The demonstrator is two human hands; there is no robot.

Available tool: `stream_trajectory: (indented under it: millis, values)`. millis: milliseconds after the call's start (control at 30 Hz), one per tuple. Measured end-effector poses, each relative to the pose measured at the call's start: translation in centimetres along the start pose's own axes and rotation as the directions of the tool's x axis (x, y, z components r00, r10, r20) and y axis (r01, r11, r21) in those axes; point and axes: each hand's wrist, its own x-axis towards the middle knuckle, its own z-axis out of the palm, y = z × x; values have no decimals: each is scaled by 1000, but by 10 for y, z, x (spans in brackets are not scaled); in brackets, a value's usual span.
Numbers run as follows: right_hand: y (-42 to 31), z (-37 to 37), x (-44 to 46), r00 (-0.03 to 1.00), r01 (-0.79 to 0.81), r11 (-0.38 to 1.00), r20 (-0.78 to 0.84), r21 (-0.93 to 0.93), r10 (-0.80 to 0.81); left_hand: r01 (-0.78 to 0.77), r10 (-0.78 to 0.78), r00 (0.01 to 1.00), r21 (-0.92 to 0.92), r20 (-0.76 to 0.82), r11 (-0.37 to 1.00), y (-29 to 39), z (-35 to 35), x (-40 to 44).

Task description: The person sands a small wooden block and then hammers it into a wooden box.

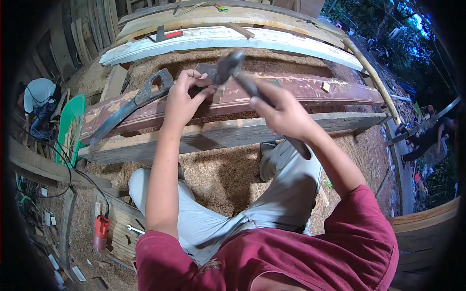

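My right hand (281, 107) is wrapped round the handle of a hammer (230, 65), whose head is raised over the reddish-brown board (291, 91) and slightly blurred. Beside the hammer head, my left hand (188, 94) has its thumb and fingers bent close together over the board. A small wooden piece (219, 93) stands by its fingertips; a dark flat piece (206, 71) shows behind them. What the left fingers grip is too small to make out. A handsaw (116, 120) lies across the board to the left. Farther right on the board sits a small wooden block (325, 87).
A grey beam (228, 136) runs in front of the board. Behind lies a white plank (208, 41) with a red-and-black square (167, 36). At left are a green basin (73, 123), a red power tool (101, 232) and a bent person (40, 99); another person (429, 138) is at right.
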Motion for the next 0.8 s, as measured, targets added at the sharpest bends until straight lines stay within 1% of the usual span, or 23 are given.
stream_trajectory:
  millis: [33, 67, 167, 200, 267, 300, 333, 400, 467, 567, 633, 700, 733, 767, 800]
  values:
    - [0, -2, 0, 998, -11, 995, 67, -99, 18, -2, 2, 1000, -5, -17, 1000, -2, 1, 0]
    - [0, -3, 0, 998, 61, 993, 33, -99, -58, -5, 5, 999, -10, -35, 1000, -5, 2, 0]
    - [-8, -9, 5, 999, -19, 982, 32, 190, 13, 51, -52, 999, -104, -7, 993, 0, 1, 0]
    - [-13, -10, 5, 1000, 12, 985, -4, 170, -11, 42, -42, 999, -65, -8, 997, 1, 0, -1]
    - [-14, -10, 5, 1000, -21, 996, 7, 86, 20, 19, -19, 1000, 19, 3, 1000, 3, -2, -2]
    - [-13, -10, 5, 999, -36, 998, 5, 43, 35, 32, -32, 999, 21, 4, 999, 3, -3, -2]
    - [-4, -11, 9, 995, 94, 985, 50, -143, -88, 43, -43, 999, 21, 4, 999, 3, -3, -3]
    - [-9, -15, 7, 997, 6, 991, 78, -130, 5, 40, -41, 999, 44, 11, 998, 3, -3, -2]
    - [-7, -13, 7, 999, 15, 999, 37, -31, -14, 21, -22, 1000, 93, 12, 995, 1, -4, -2]
    - [-16, -11, 6, 998, 53, 996, -45, 78, -49, 39, -39, 999, -20, 11, 999, 2, -3, -2]
    - [-21, -13, 6, 998, -49, 997, 27, -63, 50, 41, -42, 999, -52, -12, 998, -1, -2, -3]
    - [0, -9, 11, 989, 138, 961, 75, -238, -124, 42, -42, 999, -60, -14, 997, -1, -1, -2]
    - [7, -5, 17, 946, 316, 914, 6, -257, -325, 46, -46, 999, -51, -7, 998, -1, -2, -2]
    - [10, -10, 13, 979, 204, 963, 9, -177, -206, 49, -50, 999, -43, -7, 998, -2, -2, -2]
    - [-13, -16, 8, 996, 87, 992, 25, -97, -85, 47, -47, 999, -25, -2, 999, -2, -3, -1]
